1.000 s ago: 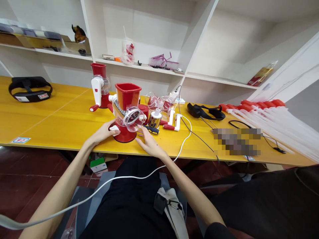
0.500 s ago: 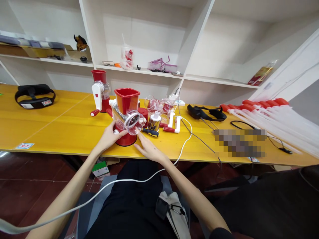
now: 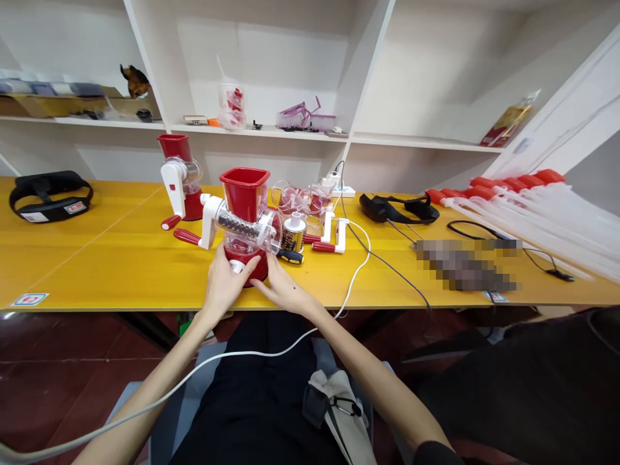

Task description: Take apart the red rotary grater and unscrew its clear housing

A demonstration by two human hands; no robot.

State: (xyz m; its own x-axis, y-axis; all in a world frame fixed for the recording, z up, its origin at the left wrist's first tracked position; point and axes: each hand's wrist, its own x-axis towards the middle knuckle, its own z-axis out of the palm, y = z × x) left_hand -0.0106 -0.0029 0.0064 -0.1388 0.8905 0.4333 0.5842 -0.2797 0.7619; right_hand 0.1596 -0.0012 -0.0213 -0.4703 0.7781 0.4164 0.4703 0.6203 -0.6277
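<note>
A red and clear rotary grater stands upright near the table's front edge. Its white crank with a red handle points left, and the open end of its drum faces right. My left hand wraps round the left of the red base, thumb in front by the white knob. From the right, my right hand holds the same base; its far fingers are hidden behind it. Just right of the grater lie a metal grater drum and a black and yellow screwdriver.
Behind left stands a second rotary grater. White cranks with red handles lie to the right, before clear plastic parts. A white cable crosses the table edge. Black head straps and red-ended clear tubes lie farther right.
The grater has turned on the table, so its drum opening swung from facing me to the right and its crank came round to the left. Both hands stayed on the base.
</note>
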